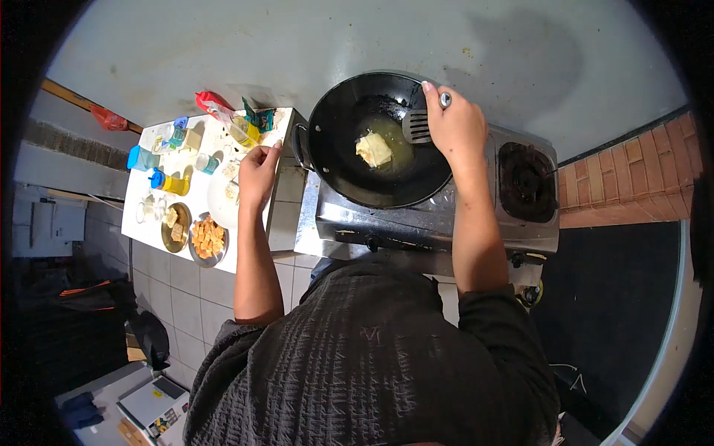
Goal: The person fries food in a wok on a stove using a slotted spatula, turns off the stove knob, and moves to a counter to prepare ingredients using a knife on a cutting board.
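On steel stove (428,221), wok (338,152), grey wall (297,56)

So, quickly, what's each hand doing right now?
Left hand: fingers curled closed; whether it holds anything can't be told.
Right hand: closed, holding the slotted spatula.

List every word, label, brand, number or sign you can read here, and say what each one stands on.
"M", or perhaps "VI": stitched mark on the dark shirt; not certain.
Red packet: any print too small to read.
Green packet: too small to read.
White box, lower left: printed panel, too small and blurred.
Wok and spatula: no readable text.
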Available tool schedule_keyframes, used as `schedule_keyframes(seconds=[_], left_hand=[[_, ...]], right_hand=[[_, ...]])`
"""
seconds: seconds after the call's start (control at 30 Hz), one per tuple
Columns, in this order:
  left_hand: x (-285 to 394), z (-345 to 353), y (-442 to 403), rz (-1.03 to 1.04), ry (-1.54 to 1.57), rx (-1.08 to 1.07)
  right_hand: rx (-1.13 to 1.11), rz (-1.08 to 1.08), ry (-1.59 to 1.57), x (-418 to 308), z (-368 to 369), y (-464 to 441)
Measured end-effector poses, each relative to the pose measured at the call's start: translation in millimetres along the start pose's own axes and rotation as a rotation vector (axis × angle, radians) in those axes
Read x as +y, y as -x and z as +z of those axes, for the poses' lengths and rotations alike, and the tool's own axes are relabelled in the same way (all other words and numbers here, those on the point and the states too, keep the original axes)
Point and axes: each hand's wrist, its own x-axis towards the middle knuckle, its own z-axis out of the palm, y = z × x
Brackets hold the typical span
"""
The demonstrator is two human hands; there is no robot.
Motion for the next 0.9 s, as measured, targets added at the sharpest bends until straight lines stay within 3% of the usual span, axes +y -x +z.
schedule_keyframes(seconds=[0.13, 0.23, 0.47, 0.7, 0.9], left_hand=[[0.6, 1.9, 1.6, 0.000, 0.009, -0.006], [4.1, 0.6, 3.5, 0.004, 0.027, -0.016], [5.4, -0.7, 1.5, -0.030, 0.043, -0.012], [-6.3, 4.9, -3.0, 0.055, -0.009, 0.010], [-7.3, 6.5, -3.9, 0.066, -0.010, 0.000]], right_hand=[[-0.119, 0.009, -0.123, 10.7, 3.7, -4.2], [-0.054, 0.013, -0.327, 16.7, 2.6, -7.7], [-0.154, 0.000, -0.147, 13.5, -0.3, 1.1], [-0.101, 0.085, -0.379, 3.7, -16.5, 9.1], [-0.106, 0.077, -0.191, 7.9, -16.5, 13.9]])
